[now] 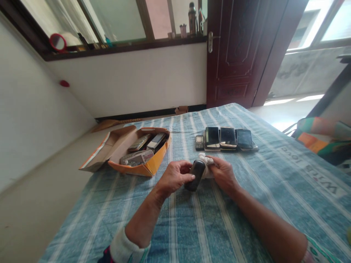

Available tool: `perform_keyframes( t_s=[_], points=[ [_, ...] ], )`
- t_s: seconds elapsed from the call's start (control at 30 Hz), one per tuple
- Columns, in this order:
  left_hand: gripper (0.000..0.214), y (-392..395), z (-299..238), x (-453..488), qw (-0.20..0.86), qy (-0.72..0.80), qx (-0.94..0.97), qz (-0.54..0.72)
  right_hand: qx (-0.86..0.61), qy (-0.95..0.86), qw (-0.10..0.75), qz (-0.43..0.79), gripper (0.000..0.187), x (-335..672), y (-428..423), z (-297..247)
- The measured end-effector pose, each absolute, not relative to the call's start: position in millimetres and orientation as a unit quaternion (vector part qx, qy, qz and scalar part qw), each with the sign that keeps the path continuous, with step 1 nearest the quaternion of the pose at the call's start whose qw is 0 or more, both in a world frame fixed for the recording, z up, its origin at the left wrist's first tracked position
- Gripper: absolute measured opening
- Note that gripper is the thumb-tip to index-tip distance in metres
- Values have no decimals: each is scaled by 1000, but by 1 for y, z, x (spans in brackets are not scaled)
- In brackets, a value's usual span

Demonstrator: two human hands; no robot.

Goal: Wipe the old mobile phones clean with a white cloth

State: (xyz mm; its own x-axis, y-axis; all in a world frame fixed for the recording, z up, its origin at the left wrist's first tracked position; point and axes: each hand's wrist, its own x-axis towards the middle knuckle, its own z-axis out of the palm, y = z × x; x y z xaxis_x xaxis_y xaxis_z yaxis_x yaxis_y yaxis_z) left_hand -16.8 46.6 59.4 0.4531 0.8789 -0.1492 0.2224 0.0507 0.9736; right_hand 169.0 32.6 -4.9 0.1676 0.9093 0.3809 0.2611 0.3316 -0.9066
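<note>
Nearest me, the white cuff [128, 248] of my left sleeve lies over the blue striped cover [178, 233], and my bare forearms reach in from both lower corners. My left hand [175, 177] is curled about halfway closed, gripping a dark phone [196, 173] from its left side, the thumb lying along it and the fingers bent behind its upper part. The phone is just above the cover, in the middle of my view. Its long axis runs mainly away from me: the far end leans a little to the right, the near end comes back toward me and to the left. I can't tell whether its front or its back is turned up. My right hand [223, 173] is pinched nearly closed on a bunched white cloth [205, 159], which touches the phone's far right edge.

Past my left hand sits an orange box [156, 160], its lid [100, 151] folded back to the left; a silver phone [156, 141] and a clear case [138, 157] are among the things inside. Beyond the cloth, a small keypad phone [199, 142] begins a row, with three larger phones [228, 137] to its right, their long axes also pointing away from me. Farther off stand a dark red door [238, 54] and, left of it, a window sill [131, 47] bearing a red-rimmed mirror [58, 42] and a flask [192, 20].
</note>
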Motion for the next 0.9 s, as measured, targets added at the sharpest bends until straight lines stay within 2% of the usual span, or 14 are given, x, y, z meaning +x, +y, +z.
perform_keyframes(
  t_s=[0.23,0.37,0.47,0.63,0.7,0.8,0.9],
  points=[
    [18,41,58,-10,320,489,772,249,-419,-659,570,254,30,166,29,-2],
    [7,37,60,-4,209,497,812,224,-409,-717,548,134,37,164,27,-3],
    [5,36,60,-1,186,508,814,212,-396,-751,528,27,40,161,23,0],
    [3,36,56,0,168,514,812,222,-360,-798,478,-74,36,157,16,7],
    [11,36,54,1,164,525,804,226,-347,-815,453,-101,31,155,15,7],
    [34,36,48,2,170,545,789,228,-347,-825,429,-120,27,154,16,3],
    [45,35,42,3,166,549,790,217,-360,-821,435,-81,29,153,18,-1]
  ],
)
